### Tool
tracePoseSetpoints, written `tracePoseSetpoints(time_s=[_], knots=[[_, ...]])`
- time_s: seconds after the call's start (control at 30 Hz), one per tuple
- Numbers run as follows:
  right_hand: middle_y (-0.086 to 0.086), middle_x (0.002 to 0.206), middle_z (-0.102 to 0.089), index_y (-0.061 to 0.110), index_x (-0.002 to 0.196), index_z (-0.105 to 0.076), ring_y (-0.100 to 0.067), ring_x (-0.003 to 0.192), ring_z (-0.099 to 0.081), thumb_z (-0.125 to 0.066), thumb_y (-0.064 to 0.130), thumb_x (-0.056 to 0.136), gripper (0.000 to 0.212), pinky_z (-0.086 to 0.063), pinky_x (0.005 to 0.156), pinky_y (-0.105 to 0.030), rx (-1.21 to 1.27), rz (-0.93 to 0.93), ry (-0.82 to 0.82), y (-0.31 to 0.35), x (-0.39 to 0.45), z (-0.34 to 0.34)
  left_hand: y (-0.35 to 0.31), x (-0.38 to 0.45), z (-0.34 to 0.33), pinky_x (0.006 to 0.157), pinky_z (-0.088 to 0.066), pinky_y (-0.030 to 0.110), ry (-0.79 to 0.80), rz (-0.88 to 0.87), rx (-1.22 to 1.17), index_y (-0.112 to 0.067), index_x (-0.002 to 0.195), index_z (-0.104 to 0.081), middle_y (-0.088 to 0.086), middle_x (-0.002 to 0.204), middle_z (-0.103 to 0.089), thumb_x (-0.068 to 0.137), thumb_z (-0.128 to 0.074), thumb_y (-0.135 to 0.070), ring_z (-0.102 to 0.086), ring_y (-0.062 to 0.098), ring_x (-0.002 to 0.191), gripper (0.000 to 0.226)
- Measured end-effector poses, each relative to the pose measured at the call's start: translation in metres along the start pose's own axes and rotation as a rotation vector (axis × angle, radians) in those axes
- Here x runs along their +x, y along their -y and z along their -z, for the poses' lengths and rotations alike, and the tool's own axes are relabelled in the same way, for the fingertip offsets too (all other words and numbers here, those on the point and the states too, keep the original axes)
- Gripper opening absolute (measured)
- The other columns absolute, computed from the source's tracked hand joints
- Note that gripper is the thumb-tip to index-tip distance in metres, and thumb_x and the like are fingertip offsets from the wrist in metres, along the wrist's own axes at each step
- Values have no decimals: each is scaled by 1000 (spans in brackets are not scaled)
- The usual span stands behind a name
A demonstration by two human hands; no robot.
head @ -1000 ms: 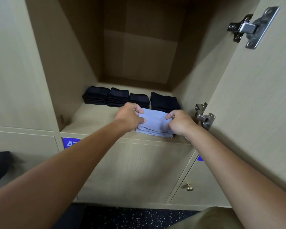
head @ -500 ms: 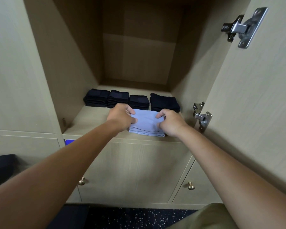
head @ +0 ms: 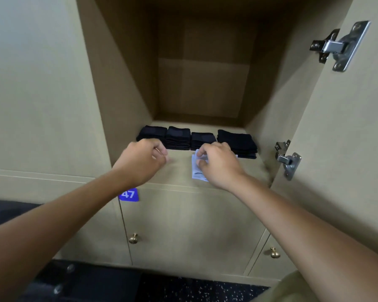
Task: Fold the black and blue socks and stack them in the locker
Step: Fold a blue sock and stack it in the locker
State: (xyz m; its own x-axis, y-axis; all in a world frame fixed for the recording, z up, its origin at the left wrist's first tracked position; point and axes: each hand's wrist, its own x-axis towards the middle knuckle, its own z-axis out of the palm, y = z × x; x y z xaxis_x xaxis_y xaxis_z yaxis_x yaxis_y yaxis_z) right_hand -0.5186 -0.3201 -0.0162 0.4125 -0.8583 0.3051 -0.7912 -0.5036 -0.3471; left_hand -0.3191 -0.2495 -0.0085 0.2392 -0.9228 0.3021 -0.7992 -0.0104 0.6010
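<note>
Right hand (head: 218, 164) grips blue socks (head: 197, 171) above label (head: 128, 194) "47".

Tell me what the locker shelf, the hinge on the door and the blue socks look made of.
Locker shelf: pale wood-grain board, matte, probably laminate; faint grain streaks show. Hinge: bare silvery metal, shiny, with bright glints and screw heads. Blue socks: soft knit fabric, matte, lying in folded layers under the right hand.
</note>
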Motion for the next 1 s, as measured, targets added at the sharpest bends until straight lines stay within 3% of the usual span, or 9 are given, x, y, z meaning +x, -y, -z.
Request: tracePoseSetpoints(time_s=[0.17,0.33,0.47,0.57,0.7,0.8,0.87,1.0], knots=[[10,95,-60,23,99,-62,-18,104,-52,-54,22,98,8,-51,83,-38,140,159,64,43,-9,-14,34,-30,31,77,-54,31,3,49,10,-25,83,-70,-7,73,-71,92,-69,-24,-68,14,77,9],[16,88,-59,25,105,-62,-12,88,-55,-57,26,98,9,-50,76,-33,196,274,159,78,-13,-32,77,-64,71,74,-53,30,5,100,169,-31,84,-70,-13,80,-71,93,-70,-33,-66,7,76,9],[14,92,-62,27,105,-62,-11,83,-57,-59,29,97,9,-48,75,-32,214,332,217,107,-12,-47,112,-86,107,71,-45,28,61,207,338,-33,89,-67,-15,86,-67,94,-67,-35,-63,5,79,5],[12,98,-63,29,112,-60,-6,79,-56,-61,33,97,16,-48,75,-31,224,391,294,130,-14,-59,145,-98,132,74,-48,30,90,276,431,-32,89,-67,-16,89,-66,93,-66,-35,-65,10,85,5],[14,108,-57,33,122,-55,-8,92,-57,-59,38,97,26,-52,86,-36,207,468,393,161,-22,-71,187,-106,167,85,-51,33,128,349,518,-26,90,-65,-14,91,-65,91,-70,-31,-63,15,93,7],[14,118,-55,33,130,-52,-10,103,-56,-58,41,98,33,-49,90,-34,182,518,454,179,-28,-79,206,-106,191,82,-45,28,160,355,598,-23,97,-65,-8,98,-67,91,-71,-26,-61,17,95,9],[14,122,-54,33,132,-51,-10,105,-55,-58,42,99,35,-47,90,-34,159,546,480,187,-31,-85,217,-104,199,83,-43,27,197,374,630,-18,107,-67,-4,106,-69,90,-73,-26,-59,17,95,19],[11,120,-56,33,130,-51,-13,102,-53,-59,42,98,35,-46,89,-34,139,574,516,198,-32,-97,235,-97,188,98,-46,33,308,437,657,-15,126,-61,2,127,-65,89,-75,-32,-59,25,118,43]])
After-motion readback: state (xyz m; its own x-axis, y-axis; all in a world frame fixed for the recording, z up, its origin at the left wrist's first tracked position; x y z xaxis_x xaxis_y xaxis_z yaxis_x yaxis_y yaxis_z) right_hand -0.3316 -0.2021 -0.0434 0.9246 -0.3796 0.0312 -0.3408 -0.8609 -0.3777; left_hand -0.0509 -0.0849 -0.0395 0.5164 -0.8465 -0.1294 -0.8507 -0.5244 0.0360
